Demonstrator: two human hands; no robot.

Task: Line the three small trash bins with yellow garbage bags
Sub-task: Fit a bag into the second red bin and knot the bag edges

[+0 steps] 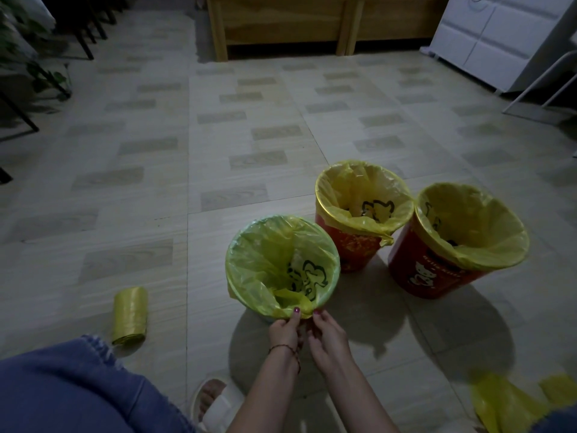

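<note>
Pinching the yellow bag at the green bin's near rim, left hand and right hand fingers

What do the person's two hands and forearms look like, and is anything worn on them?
Both forearms are bare, with no sleeves in view. The left hand has a thin dark red string bracelet around its wrist, and its nails carry dark reddish-purple polish. The right hand shows the same polish and wears no bracelet or ring that I can see.
</note>
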